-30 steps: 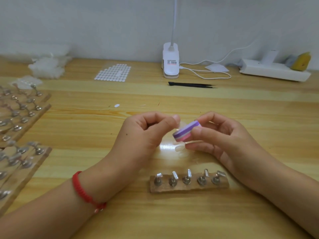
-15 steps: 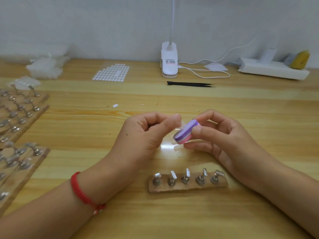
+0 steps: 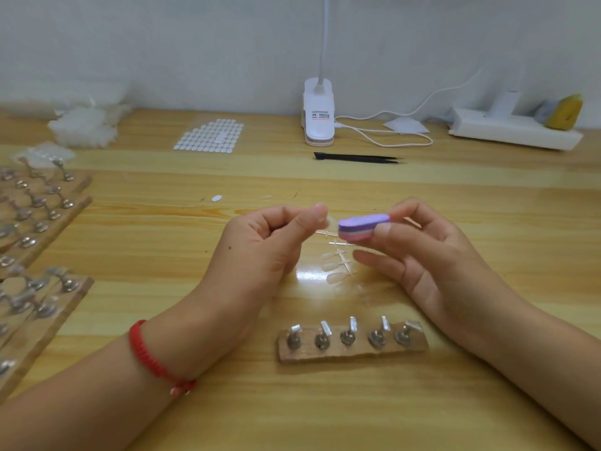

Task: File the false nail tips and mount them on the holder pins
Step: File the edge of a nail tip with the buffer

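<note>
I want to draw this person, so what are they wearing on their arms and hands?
The left hand and right hand are bare: no gloves, no rings that show. Both forearms are bare, no sleeves in view. The left wrist wears a red braided cord bracelet with a small knot.

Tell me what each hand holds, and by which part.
The right hand holds the purple-pink file block by its right end. The left hand pinches what seems a clear nail tip by one end.

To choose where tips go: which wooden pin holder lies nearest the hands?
The short five-pin holder, alone between the left forearm and right forearm; the other holders lie grouped far to the left.
</note>
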`<action>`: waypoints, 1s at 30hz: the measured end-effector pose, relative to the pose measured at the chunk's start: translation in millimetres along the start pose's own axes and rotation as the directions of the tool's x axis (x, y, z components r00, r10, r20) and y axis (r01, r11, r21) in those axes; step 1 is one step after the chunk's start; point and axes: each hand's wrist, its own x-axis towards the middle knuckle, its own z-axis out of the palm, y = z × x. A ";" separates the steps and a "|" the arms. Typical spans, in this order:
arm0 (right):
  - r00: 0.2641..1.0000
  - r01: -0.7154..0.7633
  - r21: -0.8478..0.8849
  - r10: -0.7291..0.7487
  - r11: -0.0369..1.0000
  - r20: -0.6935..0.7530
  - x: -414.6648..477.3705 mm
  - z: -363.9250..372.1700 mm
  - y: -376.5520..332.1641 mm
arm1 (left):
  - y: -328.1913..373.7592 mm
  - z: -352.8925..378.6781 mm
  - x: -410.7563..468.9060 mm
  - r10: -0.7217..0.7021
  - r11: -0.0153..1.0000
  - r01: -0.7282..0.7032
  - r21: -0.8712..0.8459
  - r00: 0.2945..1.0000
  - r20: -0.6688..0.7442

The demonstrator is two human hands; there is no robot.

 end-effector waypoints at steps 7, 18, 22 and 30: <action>0.997 0.011 -0.127 -0.001 0.992 0.075 -1.2 -0.2 2.2 | -1.3 -1.3 1.1 -0.012 1.000 0.012 -0.017 1.000 -0.007; 1.000 0.000 0.008 0.000 1.000 -0.014 3.4 -3.7 0.6 | 1.1 0.4 -1.4 -0.006 1.000 0.006 0.004 1.000 0.008; 1.000 0.030 -0.069 -0.029 0.997 0.010 0.5 0.1 3.2 | 0.1 -0.8 -0.1 -0.005 1.000 0.004 -0.023 1.000 -0.030; 0.997 0.031 0.020 -0.029 0.999 -0.075 1.6 -3.0 -1.3 | 1.2 -1.2 -0.5 -0.013 1.000 0.013 0.021 1.000 0.001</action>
